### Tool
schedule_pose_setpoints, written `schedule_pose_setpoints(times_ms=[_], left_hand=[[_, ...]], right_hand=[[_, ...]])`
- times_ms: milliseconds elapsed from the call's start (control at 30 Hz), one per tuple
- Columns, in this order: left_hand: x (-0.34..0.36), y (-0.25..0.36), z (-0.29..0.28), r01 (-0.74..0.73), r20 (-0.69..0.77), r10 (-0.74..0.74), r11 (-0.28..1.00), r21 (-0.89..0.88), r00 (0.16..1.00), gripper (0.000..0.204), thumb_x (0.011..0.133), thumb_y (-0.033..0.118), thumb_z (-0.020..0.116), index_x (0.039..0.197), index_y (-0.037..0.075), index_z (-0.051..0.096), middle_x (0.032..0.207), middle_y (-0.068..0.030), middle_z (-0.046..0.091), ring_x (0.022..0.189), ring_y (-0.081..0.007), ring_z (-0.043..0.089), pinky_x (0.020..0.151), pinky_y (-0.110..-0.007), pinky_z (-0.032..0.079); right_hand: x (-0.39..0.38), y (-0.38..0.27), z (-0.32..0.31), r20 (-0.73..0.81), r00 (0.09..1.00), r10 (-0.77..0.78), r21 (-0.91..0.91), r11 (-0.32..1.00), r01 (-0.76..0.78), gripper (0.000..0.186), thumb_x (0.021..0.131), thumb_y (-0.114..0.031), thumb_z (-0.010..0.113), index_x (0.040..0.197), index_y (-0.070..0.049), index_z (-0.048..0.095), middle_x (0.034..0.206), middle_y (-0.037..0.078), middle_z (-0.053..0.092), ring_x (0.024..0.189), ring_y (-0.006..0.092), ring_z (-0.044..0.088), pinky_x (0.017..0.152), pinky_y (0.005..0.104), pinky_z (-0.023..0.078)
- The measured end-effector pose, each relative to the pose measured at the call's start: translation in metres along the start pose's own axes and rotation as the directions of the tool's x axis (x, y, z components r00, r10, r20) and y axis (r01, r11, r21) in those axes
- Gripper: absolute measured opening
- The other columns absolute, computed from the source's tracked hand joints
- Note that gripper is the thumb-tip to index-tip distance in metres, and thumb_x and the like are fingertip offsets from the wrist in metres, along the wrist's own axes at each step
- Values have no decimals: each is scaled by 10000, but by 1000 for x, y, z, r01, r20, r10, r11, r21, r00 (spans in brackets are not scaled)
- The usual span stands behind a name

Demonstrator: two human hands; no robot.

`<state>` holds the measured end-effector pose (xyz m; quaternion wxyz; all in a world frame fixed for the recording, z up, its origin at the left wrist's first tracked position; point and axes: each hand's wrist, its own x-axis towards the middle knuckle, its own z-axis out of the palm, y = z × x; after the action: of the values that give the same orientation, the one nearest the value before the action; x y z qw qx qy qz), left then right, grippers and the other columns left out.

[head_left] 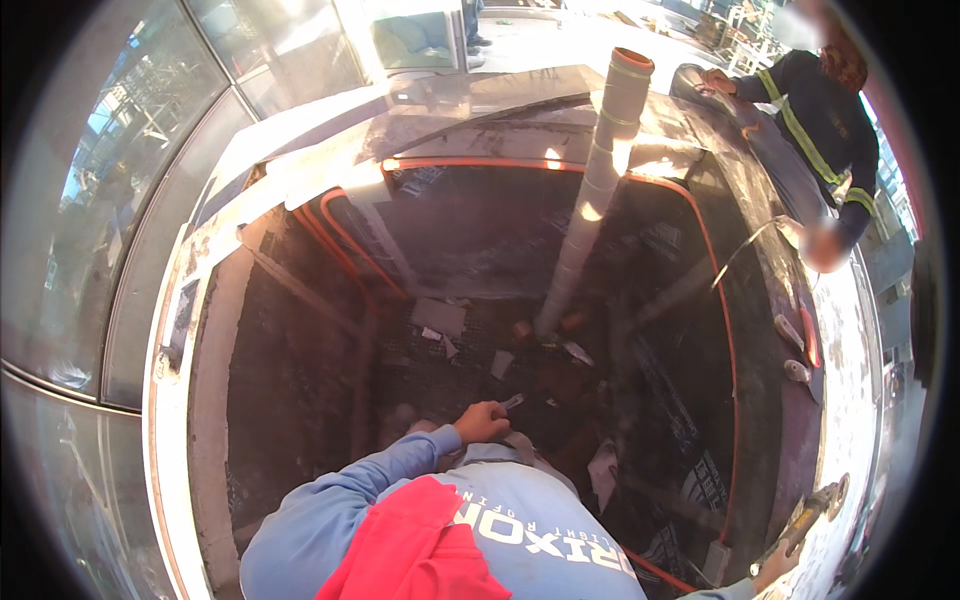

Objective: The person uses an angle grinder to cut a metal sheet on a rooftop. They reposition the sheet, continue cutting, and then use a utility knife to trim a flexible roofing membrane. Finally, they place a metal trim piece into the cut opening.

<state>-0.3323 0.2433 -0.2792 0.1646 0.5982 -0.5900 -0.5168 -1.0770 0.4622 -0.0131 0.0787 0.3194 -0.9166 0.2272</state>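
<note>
Evidently, the right hand point(775, 572) at four o'clock closes on a yellow-and-black tool point(812, 512), probably stiff, weighty, best held mid-body; the left hand point(483, 422) at six curls, its hold indeterminable. Grey pipe point(598, 175): one o'clock.

there are the wearer's two hands point(483, 422) point(774, 570) and one grey pipe point(600, 170).
</note>
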Motion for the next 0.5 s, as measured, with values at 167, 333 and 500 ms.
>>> schedule_pose_setpoints(times_ms=[167,333,500], left_hand=[[18,17,-30,29,-53,-30,999,-15,998,451,921,292,726,1240,-26,708,1178,-208,752,1095,-316,732,943,-421,574],[18,16,-49,67,-110,-66,998,3,992,448,929,275,725,1241,-46,703,1165,-214,752,1081,-299,732,936,-409,575],[8,1,-48,85,-80,-89,995,-44,993,420,926,254,749,1219,-44,708,1145,-209,760,1054,-299,743,936,-396,576]], right_hand=[[-14,-1,2,-99,993,-58,-232,972,34,672,927,-202,675,1504,85,483,1523,283,526,1422,380,509,1210,391,365],[-45,-35,2,-167,985,-44,-331,944,-14,704,921,-216,714,1519,64,472,1543,250,520,1424,394,499,1215,418,364],[-64,-71,-1,-181,983,-5,-315,947,-53,707,946,-301,695,1517,56,481,1521,260,541,1391,409,534,1185,430,394]])
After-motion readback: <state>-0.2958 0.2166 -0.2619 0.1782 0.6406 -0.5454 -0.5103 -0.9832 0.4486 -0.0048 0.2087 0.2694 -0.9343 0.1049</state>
